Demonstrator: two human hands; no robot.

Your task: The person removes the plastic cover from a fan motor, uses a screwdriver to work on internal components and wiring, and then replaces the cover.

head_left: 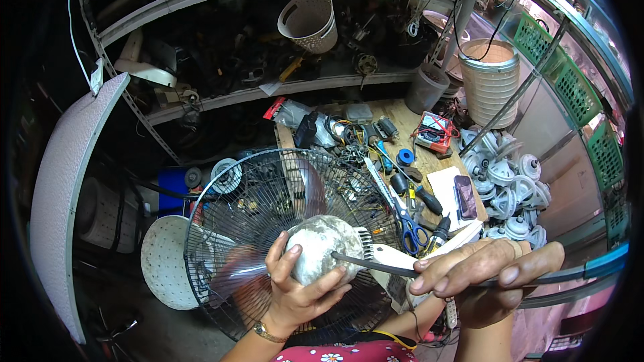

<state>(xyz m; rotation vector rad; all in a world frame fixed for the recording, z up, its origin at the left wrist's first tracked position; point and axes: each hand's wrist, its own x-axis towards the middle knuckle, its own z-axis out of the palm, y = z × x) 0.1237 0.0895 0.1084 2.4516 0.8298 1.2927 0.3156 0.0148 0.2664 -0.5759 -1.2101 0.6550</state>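
Observation:
My left hand [305,288] cups a round, dirty white fan motor housing [322,245], fingers spread around its side and thumb near its top. The housing sits at the centre of a black wire fan guard [228,255], with translucent fan blades [248,271] visible through the wires. My right hand [479,275], closer to me, has its fingers closed on a long thin dark rod [382,267]. The rod's far end meets a dark spot on the back of the housing; whether it goes inside cannot be told. A white fan neck [392,255] extends right from the housing.
Behind the guard, a cluttered workbench holds blue scissors [410,231], a drill [439,231], a red-edged multimeter [435,131] and a phone [465,196]. White fan parts [506,174] are heaped at right. A basket [308,23] hangs above; a perforated white container [168,261] stands left.

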